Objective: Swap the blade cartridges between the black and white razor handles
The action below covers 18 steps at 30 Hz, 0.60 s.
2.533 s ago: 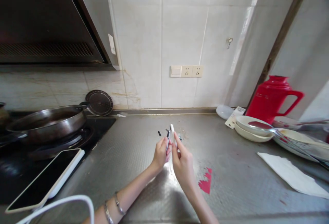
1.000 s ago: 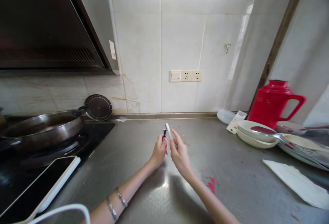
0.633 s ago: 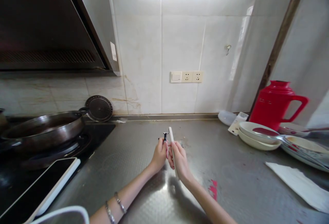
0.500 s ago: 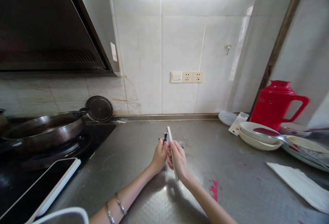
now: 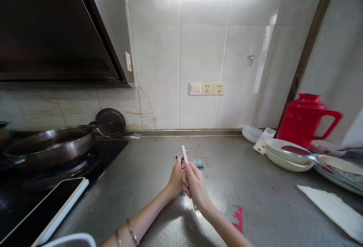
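Observation:
Over the steel counter my two hands meet in the middle of the view. My right hand (image 5: 197,188) is closed around a long, slim white stick (image 5: 184,152), its tip pointing up and away from me and its lower end showing below the palm. My left hand (image 5: 176,177), with two bracelets on its wrist, is closed against the right one. A small black piece (image 5: 179,158) peeks out at its fingertips, mostly hidden behind fingers and stick. Just beyond the right hand, a small blue-green item (image 5: 199,165) lies on the counter.
On the left, a steel pan (image 5: 56,143) sits on the black stove, with a phone-like white-edged device (image 5: 53,209) nearer me. To the right stand a red thermos jug (image 5: 303,120), stacked bowls (image 5: 287,162) and a white sheet (image 5: 331,209). Red scraps (image 5: 238,218) mark the counter.
The white stick has tilted slightly left, and the black piece that stood upright in my left fingers is now mostly hidden. More of the blue-green item shows. The view has tipped up a little.

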{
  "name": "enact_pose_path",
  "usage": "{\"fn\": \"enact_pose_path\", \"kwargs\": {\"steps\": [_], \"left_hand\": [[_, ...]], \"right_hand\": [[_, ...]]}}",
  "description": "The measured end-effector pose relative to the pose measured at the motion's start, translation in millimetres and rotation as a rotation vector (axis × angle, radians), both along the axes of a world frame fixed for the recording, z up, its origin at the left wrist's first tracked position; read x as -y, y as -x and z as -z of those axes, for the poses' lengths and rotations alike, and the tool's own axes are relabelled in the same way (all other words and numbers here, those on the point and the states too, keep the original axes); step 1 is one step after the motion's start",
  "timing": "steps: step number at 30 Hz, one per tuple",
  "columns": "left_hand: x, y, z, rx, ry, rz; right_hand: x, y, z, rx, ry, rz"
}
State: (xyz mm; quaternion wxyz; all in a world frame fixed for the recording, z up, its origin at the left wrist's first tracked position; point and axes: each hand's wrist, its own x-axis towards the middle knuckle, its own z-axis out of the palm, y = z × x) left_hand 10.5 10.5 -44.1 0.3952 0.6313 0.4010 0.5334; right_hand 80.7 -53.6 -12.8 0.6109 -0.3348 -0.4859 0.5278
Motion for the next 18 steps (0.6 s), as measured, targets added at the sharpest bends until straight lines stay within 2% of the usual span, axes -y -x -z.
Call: {"fn": "enact_pose_path", "kwargs": {"steps": [4,7,10,14,18], "left_hand": [[1.9,3.2,-5.5,0.018,-0.014,-0.025],[3.2,3.2,-8.7,0.033,-0.001,-0.028],[4.1,1.6,-7.5,0.023,-0.003,-0.017],[2.7,1.7,-4.8,0.034,0.000,-0.004],[4.1,2.5,-8.5,0.050,0.012,-0.030]], "right_hand": [[3.5,0.2,6.8,0.001,0.057,-0.021],[4.3,-2.7,5.8,-0.005,0.057,-0.018],[3.6,-4.2,2.2,-0.012,0.036,-0.013],[8.3,-1.0,5.8,0.014,0.074,-0.028],[10.5,-0.6,6.2,0.006,0.096,-0.031]]}}
